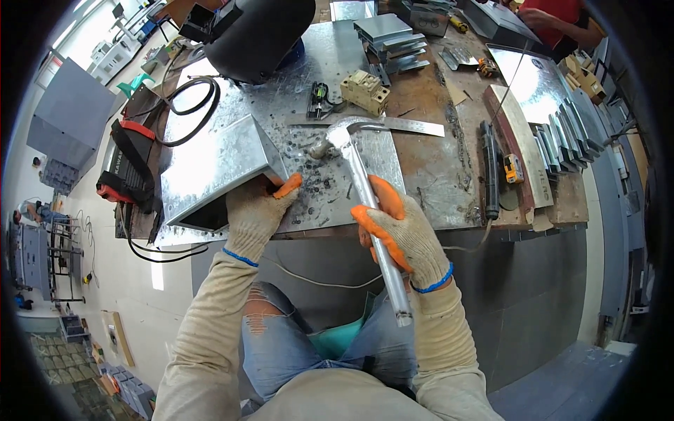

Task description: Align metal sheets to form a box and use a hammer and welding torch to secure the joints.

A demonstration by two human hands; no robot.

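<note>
A workshop with a pale floor spreads below me, and my metal-topped counter [435, 189] fills the middle of the frame, its near edge running just above my knees. My left hand [254, 214], in a knit glove with orange fingertips, is clenched on the near corner of a folded galvanized sheet-metal box [210, 165] at centre left; I judge that hold is there to pin the box flat against the counter so it does not skid. My right hand [401, 235] is wrapped tight around the shaft of a steel hammer [365, 193], gripping low on the handle (the butt end sticks out below my wrist toward my lap), which gives the head more swing. The hammer head [344, 133] sits at centre frame, just right of the box's folded edge and above a patch of counter speckled with weld marks; whether it touches the surface I cannot tell.

A steel ruler [414, 126] lies just beyond the head, and a cream-coloured block-shaped electrical part [365, 90] sits above that. A dark welding helmet [260, 31] rests at the upper middle, with a black cable [189, 105] looping beside it at upper left. At right, a row of bent grey metal pieces [562, 140] leans in a stack, kept clear of the hammering spot. Another person in a red top [558, 17] works at the upper right corner
</note>
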